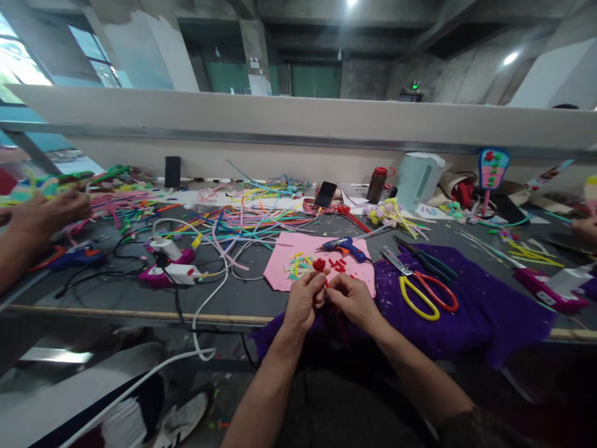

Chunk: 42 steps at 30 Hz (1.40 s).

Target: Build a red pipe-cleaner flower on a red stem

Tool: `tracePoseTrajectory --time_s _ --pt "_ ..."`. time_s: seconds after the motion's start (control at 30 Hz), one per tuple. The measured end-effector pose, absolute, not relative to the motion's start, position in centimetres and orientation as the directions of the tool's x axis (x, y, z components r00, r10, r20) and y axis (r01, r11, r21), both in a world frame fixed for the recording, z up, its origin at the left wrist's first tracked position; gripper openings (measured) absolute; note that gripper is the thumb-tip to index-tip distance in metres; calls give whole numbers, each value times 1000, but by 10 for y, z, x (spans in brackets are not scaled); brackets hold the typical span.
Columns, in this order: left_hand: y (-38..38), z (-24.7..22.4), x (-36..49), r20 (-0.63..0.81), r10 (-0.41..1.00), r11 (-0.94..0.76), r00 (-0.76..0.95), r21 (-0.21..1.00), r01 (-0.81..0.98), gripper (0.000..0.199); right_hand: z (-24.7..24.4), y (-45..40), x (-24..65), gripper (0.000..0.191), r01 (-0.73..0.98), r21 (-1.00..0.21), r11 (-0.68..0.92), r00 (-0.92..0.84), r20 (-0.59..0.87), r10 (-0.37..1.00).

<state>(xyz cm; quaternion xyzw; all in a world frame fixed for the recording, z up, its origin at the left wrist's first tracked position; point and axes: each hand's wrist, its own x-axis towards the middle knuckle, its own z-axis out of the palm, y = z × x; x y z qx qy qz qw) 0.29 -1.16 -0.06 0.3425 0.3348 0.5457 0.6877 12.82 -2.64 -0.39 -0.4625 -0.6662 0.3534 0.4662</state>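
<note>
Pinched in my left hand [305, 298] is a small red fuzzy flower [319, 265], apparently of pipe cleaner, its head above the fingertips. My right hand [351, 297] meets it from the other side, fingertips closed on a red strand just below the flower; the exact grip is partly hidden. Under and beyond my hands lies a pink sheet [275, 274] with short red pieces [337, 266] and a heap of yellow, green and white cut bits [299, 266]. A blue glue gun [345, 247] rests across the sheet's far side.
Red-and-yellow scissors [422, 289] and dark-handled pliers [431, 260] lie on purple cloth [485, 305] to the right. Colourful pipe cleaners [252, 218], a phone [325, 194], a kettle [417, 180] and a power strip [161, 270] with cables stand around. Other people's hands work at both sides.
</note>
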Motion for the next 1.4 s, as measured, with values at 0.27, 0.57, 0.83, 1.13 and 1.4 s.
tracePoseTrajectory --time_s 0.27,0.57,0.83,1.13,1.4 --pt "-10 1 3 -77 981 165 180 815 -555 38 -1 -29 130 12 302 -898 321 -124 296 947" --pt "-13 -2 5 -29 994 83 107 838 -539 30 0 -30 128 11 306 -901 308 -144 276 950" --pt "-12 -3 6 -32 996 71 83 849 -523 26 2 -32 127 12 315 -890 329 -164 291 943" --pt "-12 -5 7 -26 998 56 65 852 -521 27 0 -31 127 11 337 -881 333 -166 293 942" --pt "-14 -5 5 -34 989 101 142 862 -497 35 -2 -32 129 13 216 -934 286 -142 260 955"
